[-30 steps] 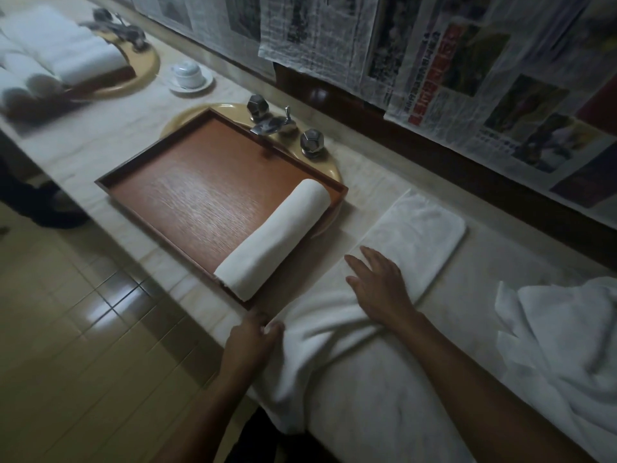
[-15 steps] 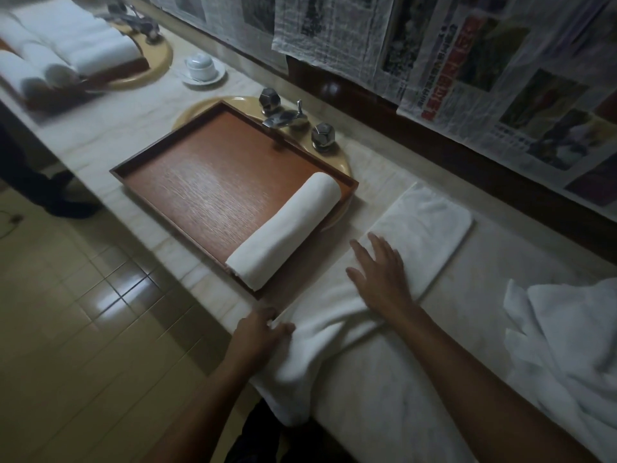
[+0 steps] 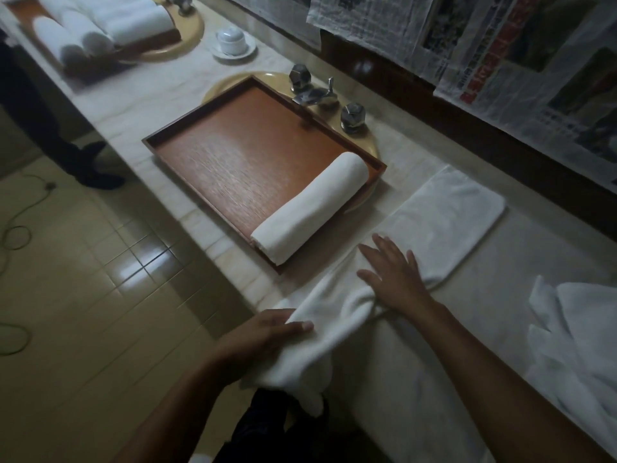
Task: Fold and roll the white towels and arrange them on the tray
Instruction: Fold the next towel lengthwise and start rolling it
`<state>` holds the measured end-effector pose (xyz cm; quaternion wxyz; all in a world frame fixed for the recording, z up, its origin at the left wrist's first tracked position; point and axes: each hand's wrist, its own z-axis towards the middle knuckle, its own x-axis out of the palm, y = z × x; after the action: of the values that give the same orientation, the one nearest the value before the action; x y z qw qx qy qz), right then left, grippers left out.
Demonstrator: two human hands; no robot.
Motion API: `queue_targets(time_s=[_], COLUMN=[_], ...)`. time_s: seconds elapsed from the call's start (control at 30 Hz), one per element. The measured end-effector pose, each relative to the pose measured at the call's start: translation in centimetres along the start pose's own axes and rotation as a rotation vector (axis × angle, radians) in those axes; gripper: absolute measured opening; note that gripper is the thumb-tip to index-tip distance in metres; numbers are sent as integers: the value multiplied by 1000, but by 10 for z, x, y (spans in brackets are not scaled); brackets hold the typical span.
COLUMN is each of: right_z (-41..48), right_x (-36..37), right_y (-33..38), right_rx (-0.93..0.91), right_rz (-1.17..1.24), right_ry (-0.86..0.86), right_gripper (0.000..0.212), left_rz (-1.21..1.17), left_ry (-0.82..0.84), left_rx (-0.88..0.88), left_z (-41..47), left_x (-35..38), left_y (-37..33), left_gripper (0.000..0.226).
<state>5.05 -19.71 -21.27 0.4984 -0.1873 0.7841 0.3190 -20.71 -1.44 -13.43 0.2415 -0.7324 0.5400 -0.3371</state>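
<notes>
dim, flat light. a long pale stone countertop (image 3: 534,248) runs along the wall, with two yellow basins sunk into it, the near basin (image 3: 371,142) and a far basin (image 3: 192,31). a metal faucet (image 3: 314,95) stands at the near one between two faceted knobs (image 3: 298,76) (image 3: 352,116). a white lidded cup (image 3: 232,36) sits on a saucer (image 3: 247,52) between the basins. newspaper sheets (image 3: 377,25) cover the wall above a dark wooden panel (image 3: 434,128). the floor (image 3: 100,295) is glossy beige tile, with a thin cable (image 3: 16,235) looped on it. another person's dark shoe (image 3: 100,178) stands by the counter.
</notes>
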Motion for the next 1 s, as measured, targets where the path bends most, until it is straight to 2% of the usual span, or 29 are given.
queue_targets(time_s=[0.17,0.23,0.33,0.4,0.5,0.57,0.63,0.7,0.73,0.8,0.87,0.93,1.0], right_z=[3,3,5,4,1,-7,-29,-61,-79,-108,-125,-127,-118], right_x=[-1,-1,2,0,-1,-3,-4,-2,1,11,26,38,37], right_y=[1,0,-3,-1,2,6,15,24,29,41,48,57,68], right_rx=[3,11,9,0,4,20,55,190,291,486,610,678,723], right_rz=[-9,2,1,5,3,80,251,395,439,468,456,477,542], right_ry=[10,9,1,3,23,-105,-378,-568,-573,-380,-172,-91,-100], right_gripper=[61,61,61,61,59,55,48,32,22,11,21,35,48], left_rz=[357,497,609,715,764,778,817,840,856,895,932,979,981], left_ry=[-373,-459,-492,-556,-765,-841,-850,-839,-827,-805,-757,-748,-748], left_rx=[54,48,32,32,63,121,249,368,413,449,433,433,407], left_z=[-8,-6,-2,3,7,8,11,17,21,34,51,67,76], left_x=[-30,-43,-54,-56,-52,-45,-34,-18,-9,2,10,14,18], left_y=[35,50,68,76,84,84,82,74,67,53,38,27,16], left_gripper=[20,31,50,44,25,13,8,8,9,11,12,7,8])
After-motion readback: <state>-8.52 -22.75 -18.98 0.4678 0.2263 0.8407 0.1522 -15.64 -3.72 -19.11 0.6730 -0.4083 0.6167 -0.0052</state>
